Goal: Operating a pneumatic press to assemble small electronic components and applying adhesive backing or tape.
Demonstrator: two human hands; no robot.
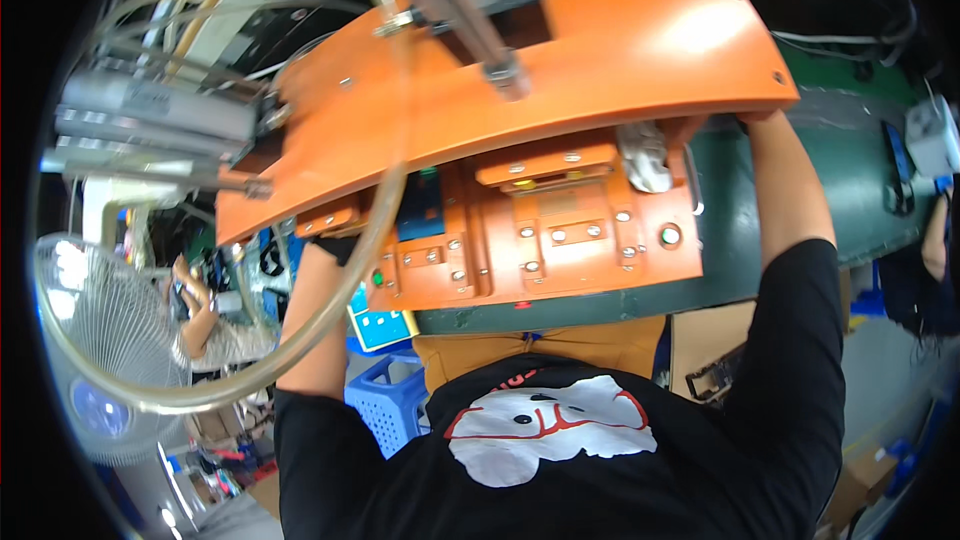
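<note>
An orange press-like machine (600,30) with a broad upper plate stands in front of me. Beneath that plate is its orange base (515,285), fitted with bolted blocks and a dark blue piece (420,208). My left forearm (312,325) reaches up to the left end of the base, where a black item (340,248) lies by the wrist; the fingers of my left hand are hidden. On the other side, my right forearm (795,185) passes behind the plate's right edge, which covers my right hand. What either hand holds cannot be seen.
Metal cylinders (160,110) sit at the upper left, and a clear hose (330,325) loops across the left. A white crumpled cloth (645,155) is tucked by the base. A fan (110,360) and a blue stool (388,405) stand left; another person's arm (935,240) shows far right.
</note>
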